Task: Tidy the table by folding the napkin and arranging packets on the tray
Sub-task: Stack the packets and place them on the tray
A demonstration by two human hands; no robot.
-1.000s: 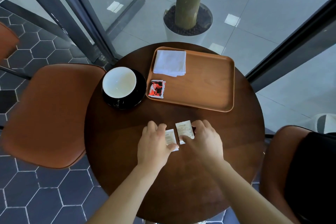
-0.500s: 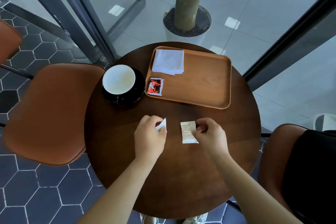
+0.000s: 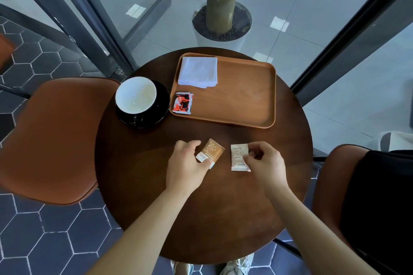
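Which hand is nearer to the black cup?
Left. The left hand is just below-right of the black cup; the right hand is further right.

A tray (image 3: pixel 245 96) is set at the table's (image 3: pixel 201 219) far edge. A folded napkin (image 3: pixel 197 71) is laid in the tray's far left corner, and a stack of packets (image 3: pixel 183 103) in its near left corner. A cup (image 3: pixel 136 95) on a saucer (image 3: pixel 156 116) is placed just left of the tray. Two packets (image 3: pixel 211 153) (image 3: pixel 239 157) are found side by side, apart, near the table's middle, one at each hand.
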